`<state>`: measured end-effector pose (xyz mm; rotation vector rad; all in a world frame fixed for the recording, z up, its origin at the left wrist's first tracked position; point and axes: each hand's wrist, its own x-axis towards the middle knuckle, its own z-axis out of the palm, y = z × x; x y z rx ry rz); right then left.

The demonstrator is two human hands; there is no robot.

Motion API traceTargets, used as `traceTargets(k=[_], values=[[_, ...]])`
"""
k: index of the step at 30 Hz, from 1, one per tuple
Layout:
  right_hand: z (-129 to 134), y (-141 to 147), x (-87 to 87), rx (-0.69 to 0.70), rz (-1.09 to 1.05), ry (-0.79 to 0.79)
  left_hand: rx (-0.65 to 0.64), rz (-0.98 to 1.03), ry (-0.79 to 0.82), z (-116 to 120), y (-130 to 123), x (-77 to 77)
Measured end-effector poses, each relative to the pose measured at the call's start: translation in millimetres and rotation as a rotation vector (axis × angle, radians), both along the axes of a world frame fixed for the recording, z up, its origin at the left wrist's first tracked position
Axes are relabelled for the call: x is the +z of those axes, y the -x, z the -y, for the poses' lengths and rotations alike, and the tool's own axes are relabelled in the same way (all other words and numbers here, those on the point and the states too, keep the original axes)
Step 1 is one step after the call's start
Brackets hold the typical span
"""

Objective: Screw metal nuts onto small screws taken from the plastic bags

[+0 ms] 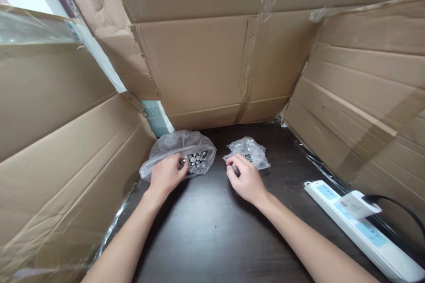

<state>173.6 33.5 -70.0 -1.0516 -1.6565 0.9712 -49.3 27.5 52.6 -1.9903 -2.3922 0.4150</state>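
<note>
Clear plastic bags [179, 141] [254, 152] meet both hands [168, 172] [245, 177], palms down (fingers curled narrow; grip unclear).

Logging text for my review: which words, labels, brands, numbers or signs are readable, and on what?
None can be read.
Pale green flat panel: dark print, too small and blurred.
White plastic plug-in adapter: grey label, too blurred.
White plastic power strip with blue socket panels: nothing legible.

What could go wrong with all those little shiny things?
Small round silver metal pieces might roll onto the dark brown table, since the big cloudy plastic bag looks open beside the left hand. The smaller crinkly clear plastic bag could snag on the right hand's fingers and spill.
</note>
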Motion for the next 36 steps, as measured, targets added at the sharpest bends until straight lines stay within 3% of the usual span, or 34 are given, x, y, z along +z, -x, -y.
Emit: traceTargets(k=[5,13,21,26,31,36], values=[[-18.1,-20.3,-19.1,-0.160,0.303,-0.013,0.013,0.020,0.040,-2.7,7.5,2.3],[-30.4,-33.8,-32.4,-0.182,0.613,0.069,-0.086,0.166,0.000,-2.3,9.7,-1.3],[-31.1,-38.3,-29.6,-0.237,0.671,0.006,-0.018,0.065,0.025,-2.6,8.4,-1.4],[-29.3,-39.2,-25.3,-0.126,0.626,0.013,0.045,-0.023,0.079,-3.6,6.7,-1.9],[-29.5,-39.7,-28.6,-0.135,0.622,0.091,0.037,-0.027,0.078,-3.7,5.3,-2.9],[-29.9,-40.3,-27.3,-0.143,0.643,0.129,-0.021,0.044,-0.027,-0.6,2.6,-5.5]])
